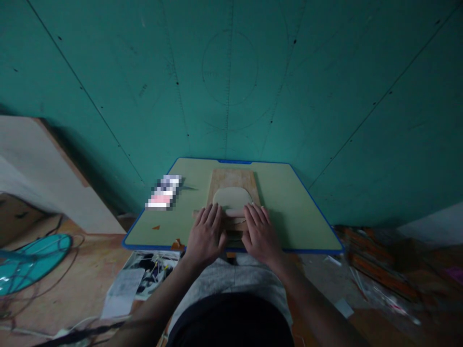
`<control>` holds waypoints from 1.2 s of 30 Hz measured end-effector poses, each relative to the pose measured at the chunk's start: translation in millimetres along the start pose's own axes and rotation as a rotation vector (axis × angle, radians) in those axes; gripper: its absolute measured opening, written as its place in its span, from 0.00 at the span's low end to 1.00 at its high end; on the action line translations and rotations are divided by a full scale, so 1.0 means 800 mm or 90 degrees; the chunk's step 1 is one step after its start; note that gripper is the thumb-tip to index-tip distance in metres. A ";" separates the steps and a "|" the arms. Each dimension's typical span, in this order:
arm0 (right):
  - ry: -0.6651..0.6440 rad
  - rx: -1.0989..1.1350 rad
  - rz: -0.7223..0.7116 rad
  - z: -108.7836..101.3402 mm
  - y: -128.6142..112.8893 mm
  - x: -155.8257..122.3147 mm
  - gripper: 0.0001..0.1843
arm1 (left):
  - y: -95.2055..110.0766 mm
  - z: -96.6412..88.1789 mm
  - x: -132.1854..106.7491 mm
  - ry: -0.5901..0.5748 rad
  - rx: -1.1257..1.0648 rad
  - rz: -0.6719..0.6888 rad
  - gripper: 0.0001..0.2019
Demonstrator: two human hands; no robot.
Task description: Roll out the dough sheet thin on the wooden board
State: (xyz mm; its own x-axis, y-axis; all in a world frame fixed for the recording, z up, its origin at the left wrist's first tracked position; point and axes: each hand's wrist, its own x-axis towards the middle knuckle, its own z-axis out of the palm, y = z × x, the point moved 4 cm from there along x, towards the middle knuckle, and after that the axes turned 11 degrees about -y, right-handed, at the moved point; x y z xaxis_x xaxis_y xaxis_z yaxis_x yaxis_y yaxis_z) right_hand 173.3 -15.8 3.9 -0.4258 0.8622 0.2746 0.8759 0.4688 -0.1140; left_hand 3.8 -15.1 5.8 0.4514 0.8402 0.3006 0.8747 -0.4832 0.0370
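A flat pale sheet of dough [232, 197] lies on a wooden board [233, 179] in the middle of a green table with a blue rim [311, 197]. A pale rolling pin [235, 212] lies across the near edge of the dough. My left hand [206, 234] rests on the pin's left end, palm down, fingers stretched flat. My right hand [260, 232] lies the same way on its right end. Both hands sit close together near the table's front edge.
A blurred small packet [163, 192] lies on the table's left part. A teal wall stands right behind the table. On the floor to the left are a teal fan [32, 260], wires and papers [123, 289]; clutter lies on the floor at right.
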 end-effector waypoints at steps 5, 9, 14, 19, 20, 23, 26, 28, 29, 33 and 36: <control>0.023 -0.006 0.001 0.004 -0.009 -0.020 0.36 | 0.007 0.001 -0.019 0.003 0.018 0.007 0.33; 0.030 -0.021 0.002 0.009 -0.015 -0.034 0.38 | 0.014 -0.002 -0.032 0.007 0.029 0.018 0.33; 0.049 -0.028 -0.003 0.003 -0.019 -0.041 0.36 | 0.016 -0.015 -0.036 0.040 0.031 0.033 0.27; 0.071 0.019 -0.008 -0.015 -0.004 -0.018 0.25 | -0.013 -0.035 0.012 -0.032 -0.041 0.014 0.12; 0.076 0.034 -0.014 -0.016 0.002 -0.011 0.23 | -0.020 -0.037 0.028 -0.052 -0.051 0.001 0.12; 0.091 0.084 -0.037 -0.016 0.018 0.008 0.20 | -0.037 -0.038 0.074 -0.060 -0.064 -0.060 0.12; 0.080 0.130 -0.027 -0.017 0.032 0.028 0.19 | -0.042 -0.020 0.101 -0.096 -0.041 -0.107 0.12; 0.067 0.155 0.003 -0.024 0.039 0.046 0.18 | -0.042 -0.005 0.107 -0.128 -0.017 -0.097 0.14; 0.063 0.161 0.021 -0.028 0.041 0.057 0.17 | -0.042 0.001 0.108 -0.133 -0.008 -0.084 0.15; 0.012 0.114 0.073 -0.038 0.038 0.108 0.17 | -0.045 0.014 0.104 -0.118 0.000 -0.045 0.20; -0.054 0.042 0.110 -0.026 0.034 0.128 0.16 | -0.044 0.013 0.099 -0.108 0.022 -0.050 0.20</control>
State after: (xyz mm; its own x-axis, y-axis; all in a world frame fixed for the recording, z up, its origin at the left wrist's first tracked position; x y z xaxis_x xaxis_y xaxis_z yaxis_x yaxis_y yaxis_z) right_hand 158.1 80.9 48.8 -0.2903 0.9427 0.1644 0.9219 0.3216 -0.2161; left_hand 10.1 70.9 18.7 0.4020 0.9058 0.1335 0.9127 -0.4081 0.0206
